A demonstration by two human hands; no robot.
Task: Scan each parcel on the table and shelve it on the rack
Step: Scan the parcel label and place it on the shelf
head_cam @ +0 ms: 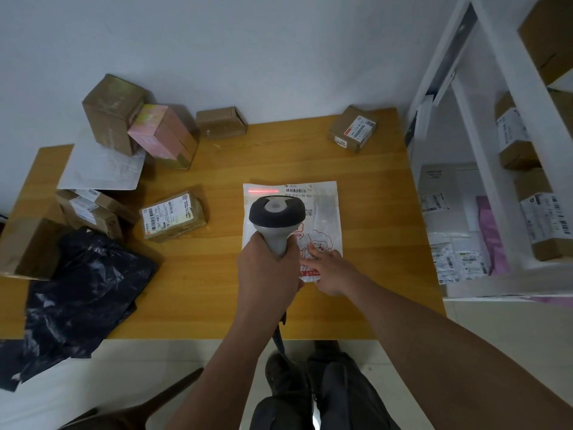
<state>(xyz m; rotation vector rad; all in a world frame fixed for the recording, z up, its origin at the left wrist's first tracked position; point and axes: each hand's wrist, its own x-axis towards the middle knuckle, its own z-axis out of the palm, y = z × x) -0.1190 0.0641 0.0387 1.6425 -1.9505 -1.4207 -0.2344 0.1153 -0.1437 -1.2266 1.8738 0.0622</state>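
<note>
Nearest: left hand (266, 274), fingers clenched round the scanner (276, 223), aiming its red line just left of the barcode on the white mailer (322, 206); right hand (328, 271), fingers straight, presses that mailer flat on the bench (372, 243), likely to steady the label. Mid-bench: labelled box (173, 217), black bag (83, 290), stacked cartons (114, 116) awaiting scan. Far right: white rack (502, 169), holding shelved boxes and poly mailers.

Bare forearms (418, 330), dark trousers (341, 395), dark shoe (283, 372).
</note>
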